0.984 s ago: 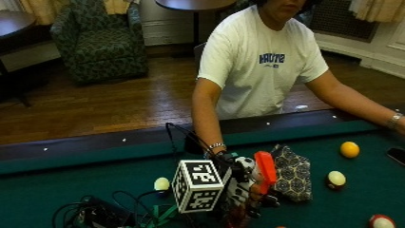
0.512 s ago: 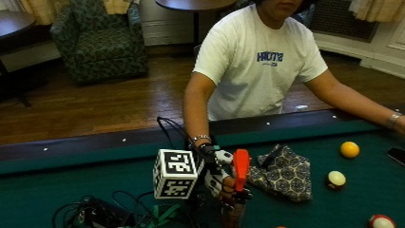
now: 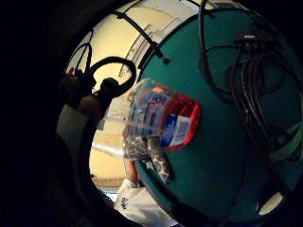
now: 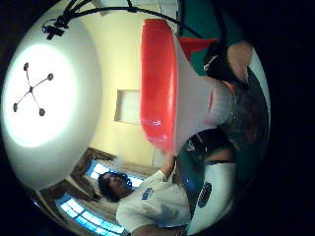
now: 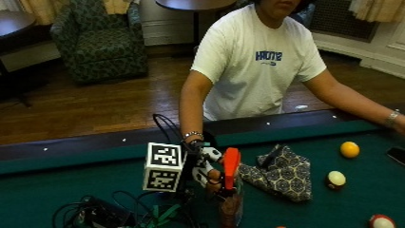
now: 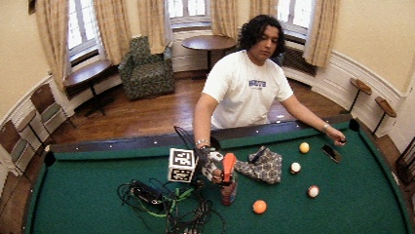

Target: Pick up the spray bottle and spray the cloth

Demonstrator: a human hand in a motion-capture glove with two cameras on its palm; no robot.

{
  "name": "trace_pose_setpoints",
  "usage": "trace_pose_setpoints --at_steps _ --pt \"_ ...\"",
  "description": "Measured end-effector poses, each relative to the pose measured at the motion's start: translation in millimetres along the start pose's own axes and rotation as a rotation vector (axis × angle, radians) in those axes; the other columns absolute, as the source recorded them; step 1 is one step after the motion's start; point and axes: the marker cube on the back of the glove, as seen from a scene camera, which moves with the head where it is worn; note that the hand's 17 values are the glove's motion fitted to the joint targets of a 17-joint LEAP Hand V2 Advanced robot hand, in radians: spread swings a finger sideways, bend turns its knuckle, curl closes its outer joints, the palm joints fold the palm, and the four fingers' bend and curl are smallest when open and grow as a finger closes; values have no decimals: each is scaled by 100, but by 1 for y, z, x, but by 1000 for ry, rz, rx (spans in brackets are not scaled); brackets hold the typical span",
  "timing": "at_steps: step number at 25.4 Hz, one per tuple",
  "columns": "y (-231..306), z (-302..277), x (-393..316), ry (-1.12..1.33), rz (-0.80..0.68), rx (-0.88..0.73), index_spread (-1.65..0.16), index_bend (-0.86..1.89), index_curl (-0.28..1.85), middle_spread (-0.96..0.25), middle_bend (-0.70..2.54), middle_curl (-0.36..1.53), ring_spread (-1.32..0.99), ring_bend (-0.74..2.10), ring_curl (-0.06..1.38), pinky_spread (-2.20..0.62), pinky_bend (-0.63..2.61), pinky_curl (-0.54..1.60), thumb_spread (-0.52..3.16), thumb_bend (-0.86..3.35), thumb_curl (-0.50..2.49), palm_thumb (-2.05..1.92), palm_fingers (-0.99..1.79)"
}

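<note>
item: spray bottle [image 5: 231,190], upright, my right hand [image 5: 206,168] fingers curled round its neck; has shifted left since a second ago, away from cloth [image 5: 282,172] on bench [image 5: 76,185]; nozzle needs re-aiming.

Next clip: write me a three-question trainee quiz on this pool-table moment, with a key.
1. True or false: the right hand grips the spray bottle.
2. What lies on the felt just beyond the bottle? A) patterned cloth B) newspaper C) plate
3. Fill in: the bottle's trigger head is coloured ____.

Key: 1 true; 2 A; 3 orange.
</note>
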Motion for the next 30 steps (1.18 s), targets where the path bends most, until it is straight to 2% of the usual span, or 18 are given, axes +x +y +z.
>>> trace_pose_setpoints --at_steps 7,10,11,18,30 --pt "4 -4 6 -30 -10 41 -36 13 31 -21 17 38 -26 41 35 3 21 35 90 -2 37 89 102" --pt "5 -5 7 -43 -13 56 -33 11 31 -22 26 42 -27 48 38 -15 33 38 95 3 38 98 141" --pt "5 -5 7 -52 -14 50 -32 11 31 -22 28 42 -27 50 39 -18 35 38 96 4 38 100 142" --pt "4 -3 1 -80 -36 13 -31 27 38 -23 34 48 -25 57 44 -24 48 45 61 6 51 113 136" --pt "7 -2 6 -127 -12 -21 -29 61 55 -28 54 65 -26 71 56 -18 66 58 38 7 62 118 122"
